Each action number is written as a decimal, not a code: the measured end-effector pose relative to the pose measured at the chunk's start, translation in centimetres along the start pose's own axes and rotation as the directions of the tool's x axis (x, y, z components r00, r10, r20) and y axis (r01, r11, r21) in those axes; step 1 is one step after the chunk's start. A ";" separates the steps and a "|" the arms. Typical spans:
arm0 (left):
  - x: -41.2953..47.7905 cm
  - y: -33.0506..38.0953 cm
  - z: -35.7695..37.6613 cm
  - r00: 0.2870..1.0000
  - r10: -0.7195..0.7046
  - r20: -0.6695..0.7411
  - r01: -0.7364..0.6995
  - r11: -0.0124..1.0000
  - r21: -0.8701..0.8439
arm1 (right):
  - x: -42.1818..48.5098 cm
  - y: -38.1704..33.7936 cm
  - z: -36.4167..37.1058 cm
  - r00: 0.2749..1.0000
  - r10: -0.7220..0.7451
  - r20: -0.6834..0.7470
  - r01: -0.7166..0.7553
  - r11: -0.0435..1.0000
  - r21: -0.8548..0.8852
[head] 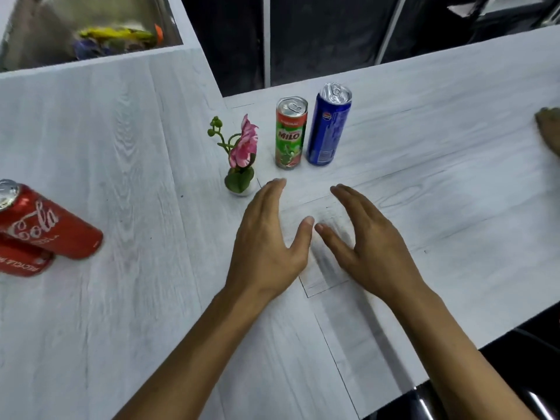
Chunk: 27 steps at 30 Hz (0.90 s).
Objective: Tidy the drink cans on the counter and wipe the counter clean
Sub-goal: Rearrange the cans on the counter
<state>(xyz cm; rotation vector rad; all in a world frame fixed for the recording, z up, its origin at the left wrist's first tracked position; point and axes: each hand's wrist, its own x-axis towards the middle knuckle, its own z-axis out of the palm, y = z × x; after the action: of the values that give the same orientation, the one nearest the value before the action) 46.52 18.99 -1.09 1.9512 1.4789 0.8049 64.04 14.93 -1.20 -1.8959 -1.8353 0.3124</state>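
Both grips are released, fingers straight, holding nothing: left grip (266,237) and right grip (369,247) hang over the counter (121,131). The Milo can (291,134) and blue can (328,128) stand upright, side by side, at twelve o'clock. Two red cola cans (51,225) lie tipped at nine o'clock, one on the other. I judge the walls thin, slick and easily dented, so I'd wrap each can mid-body, gently.

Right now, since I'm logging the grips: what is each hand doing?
Left hand: open, holding nothing.
Right hand: open, holding nothing.
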 end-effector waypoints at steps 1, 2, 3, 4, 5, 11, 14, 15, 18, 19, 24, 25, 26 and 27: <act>0.8 0.5 0.5 0.999 -0.019 -0.026 0.018 0.999 -0.033 | 0.7 0.5 -0.3 1.000 0.023 -0.019 -0.022 0.999 0.030; 1.7 0.9 0.9 0.998 -0.036 -0.053 0.032 0.997 -0.069 | 1.5 0.9 -0.5 0.998 0.045 -0.047 -0.042 0.997 0.067; 2.5 1.3 1.3 0.995 -0.054 -0.079 0.045 0.993 -0.107 | 2.3 1.3 -0.6 0.994 0.067 -0.082 -0.058 0.992 0.111; 3.3 1.7 1.7 0.992 -0.079 -0.101 0.064 0.988 -0.140 | 3.2 1.7 -0.8 0.989 0.093 -0.113 -0.074 0.984 0.162; 4.1 2.0 2.1 0.988 -0.106 -0.115 0.087 0.984 -0.156 | 4.1 2.0 -0.9 0.983 0.123 -0.133 -0.093 0.972 0.214; 8.1 2.7 4.4 0.968 -0.230 -0.100 0.211 0.962 -0.172 | 9.5 3.8 -0.4 0.961 0.230 -0.154 -0.165 0.922 0.350; 10.0 2.5 5.0 0.952 -0.280 -0.119 0.249 0.942 -0.227 | 11.5 4.4 0.0 0.962 0.242 -0.130 -0.175 0.903 0.392; 10.7 2.3 5.2 0.946 -0.296 -0.131 0.260 0.935 -0.241 | 12.1 4.5 0.1 0.963 0.239 -0.121 -0.175 0.903 0.392; 12.4 1.9 5.7 0.928 -0.338 -0.154 0.281 0.910 -0.304 | 13.5 4.6 0.9 0.968 0.231 -0.101 -0.176 0.905 0.388; 12.8 1.7 5.9 0.924 -0.344 -0.166 0.282 0.907 -0.314 | 13.8 4.5 1.1 0.969 0.228 -0.095 -0.173 0.903 0.394; 13.6 0.8 6.9 0.909 -0.313 -0.275 0.237 0.931 -0.277 | 14.7 4.2 2.3 0.978 0.182 -0.107 -0.117 0.890 0.442; 13.7 0.6 7.0 0.906 -0.307 -0.292 0.229 0.935 -0.271 | 14.9 4.2 2.5 0.978 0.180 -0.110 -0.113 0.888 0.445; 13.7 0.4 7.0 0.903 -0.306 -0.302 0.226 0.936 -0.269 | 15.0 4.1 2.5 0.977 0.179 -0.115 -0.111 0.890 0.443; 13.7 0.3 7.1 0.900 -0.307 -0.309 0.226 0.935 -0.273 | 15.1 4.1 2.5 0.977 0.180 -0.119 -0.110 0.891 0.440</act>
<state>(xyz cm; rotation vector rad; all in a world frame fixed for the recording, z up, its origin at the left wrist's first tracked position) 54.89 31.67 -3.80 1.4421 1.7212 1.1794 67.57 30.27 -2.93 -1.6910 -1.3829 0.5546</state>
